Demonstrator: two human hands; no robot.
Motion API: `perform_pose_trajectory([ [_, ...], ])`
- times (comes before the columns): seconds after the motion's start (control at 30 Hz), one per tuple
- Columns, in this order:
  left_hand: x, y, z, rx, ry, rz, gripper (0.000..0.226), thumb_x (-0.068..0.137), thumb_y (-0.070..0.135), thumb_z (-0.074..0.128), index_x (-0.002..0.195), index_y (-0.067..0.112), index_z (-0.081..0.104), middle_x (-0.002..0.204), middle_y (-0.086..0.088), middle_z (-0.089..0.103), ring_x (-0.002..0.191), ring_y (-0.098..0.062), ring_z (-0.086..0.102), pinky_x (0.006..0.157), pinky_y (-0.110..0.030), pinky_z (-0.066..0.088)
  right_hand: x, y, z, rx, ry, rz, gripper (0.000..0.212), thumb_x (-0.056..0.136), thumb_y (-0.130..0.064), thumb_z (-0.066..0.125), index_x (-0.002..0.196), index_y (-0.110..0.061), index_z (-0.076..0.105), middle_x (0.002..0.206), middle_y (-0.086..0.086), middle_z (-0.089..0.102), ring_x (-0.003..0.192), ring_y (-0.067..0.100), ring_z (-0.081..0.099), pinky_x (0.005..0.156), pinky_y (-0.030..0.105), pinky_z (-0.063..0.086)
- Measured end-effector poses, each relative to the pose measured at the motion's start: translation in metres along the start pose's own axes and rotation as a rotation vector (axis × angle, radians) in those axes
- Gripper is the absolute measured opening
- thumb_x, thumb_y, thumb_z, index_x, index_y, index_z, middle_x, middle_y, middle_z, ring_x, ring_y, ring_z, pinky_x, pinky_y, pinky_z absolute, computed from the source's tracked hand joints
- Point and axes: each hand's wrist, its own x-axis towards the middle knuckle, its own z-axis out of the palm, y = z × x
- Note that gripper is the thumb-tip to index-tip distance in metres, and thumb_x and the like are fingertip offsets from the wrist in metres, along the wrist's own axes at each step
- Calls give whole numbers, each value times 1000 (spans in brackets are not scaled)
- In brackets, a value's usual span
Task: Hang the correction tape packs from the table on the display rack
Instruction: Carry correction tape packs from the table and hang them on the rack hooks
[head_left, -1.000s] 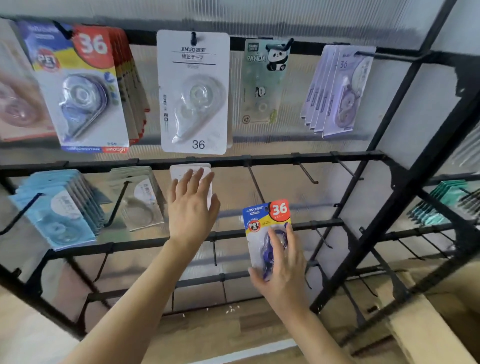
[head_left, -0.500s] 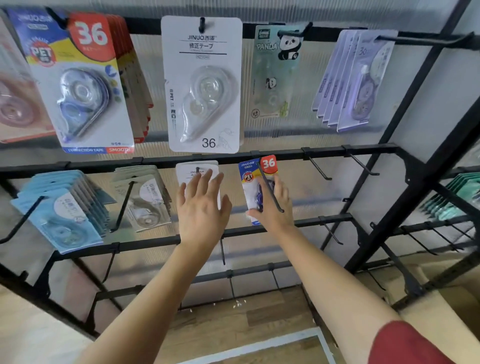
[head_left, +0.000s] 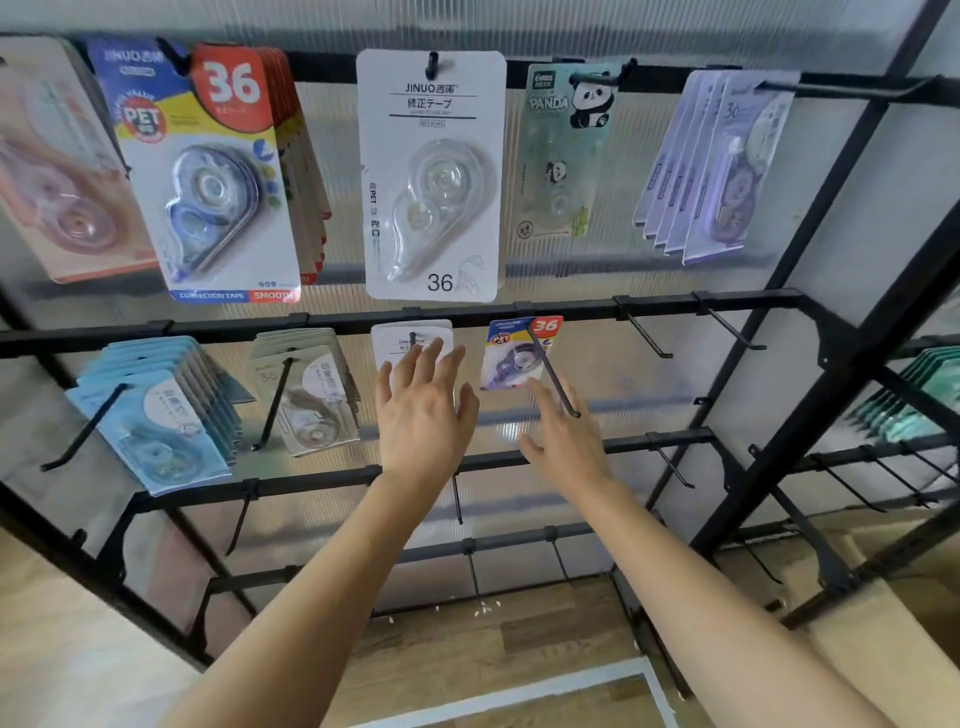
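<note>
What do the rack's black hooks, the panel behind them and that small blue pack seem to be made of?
The hooks: likely painted or coated metal, thin black matte rods. The back panel: seemingly translucent plastic sheet, finely ribbed, blurring what's behind. The small blue pack: printed card, fairly glossy, with a clear plastic blister over the tape.

Small blue-and-red pack (head_left: 519, 353) on rack hook (head_left: 553, 375)

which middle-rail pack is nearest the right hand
The small blue-and-yellow pack with the red 36, hanging just above the right hand; the white pack sits by the left hand.
</note>
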Motion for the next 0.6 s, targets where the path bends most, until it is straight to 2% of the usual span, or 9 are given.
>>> perform_pose_trajectory([
  [0.1,-6,1,-3,-7,-39,-29,42,92,21,55,132,12,54,142,-12,48,136,-33,36,112,-52,20,-21,-5,-9,-45,-33,16,68,92,-32,58,148,-17,24,155,16,19,142,31,22,109,46,36],
  [0.2,-24,2,-10,14,-48,-14,49,92,22,55,139,13,46,149,-13,37,141,-35,26,114,-51,14,-46,-6,-18,-90,-63,12,71,94,-35,55,151,-18,17,155,14,19,143,29,20,112,41,30],
  [0.37,-91,19,-15,49,-172,-46,67,91,22,55,150,19,23,159,-12,3,146,-35,-2,116,-47,-2,-91,-6,-31,-115,-151,-34,71,94,-35,53,151,-18,14,157,14,13,143,30,15,113,43,24],
  [0.5,-147,39,-18,67,-307,-189,67,95,27,49,152,23,14,160,-9,-4,146,-30,-6,116,-44,-6,-133,-5,-43,-137,-220,-76,69,94,-38,50,151,-21,14,157,13,13,142,30,17,114,48,19],
  [0.6,-192,57,-28,91,-347,-261,66,96,32,46,152,25,13,160,-8,-5,146,-28,-6,116,-44,-5,-173,-5,-52,-136,-285,-107,67,96,-38,47,151,-22,12,157,11,11,143,30,14,115,52,16],
])
